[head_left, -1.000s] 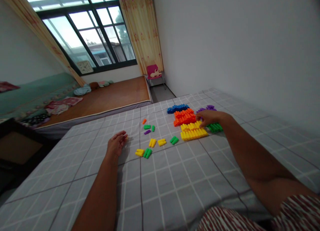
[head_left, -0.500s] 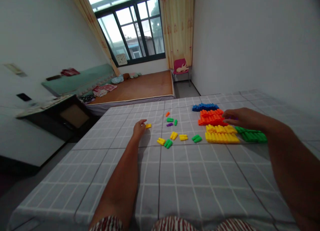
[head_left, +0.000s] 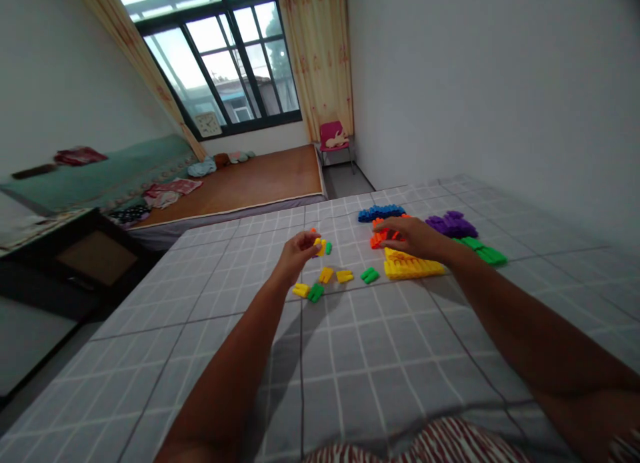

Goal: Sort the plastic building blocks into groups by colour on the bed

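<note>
My left hand (head_left: 299,253) is closed on a small yellow building block (head_left: 320,247), pinched between thumb and fingers above the cloth. My right hand (head_left: 411,237) hovers with thumb and fingers apart, nothing seen between them. It partly hides the orange block row (head_left: 379,239). Just below it lies a row of yellow blocks (head_left: 414,268). Loose on the cloth are a green block (head_left: 369,275), yellow blocks (head_left: 345,276) and another green block (head_left: 315,292). A small green piece (head_left: 329,248) lies just past the held block.
Blue blocks (head_left: 381,213) line up behind the orange ones. Purple blocks (head_left: 451,224) and green blocks (head_left: 483,251) lie farther right. A checked grey cloth (head_left: 350,363) covers the table. Beyond its far edge stand a bed (head_left: 260,176) and a pink chair (head_left: 331,133).
My left hand has picked up the yellow block and moved it right. My right hand has shifted left from the purple blocks to over the orange and yellow rows. The view has turned right.
</note>
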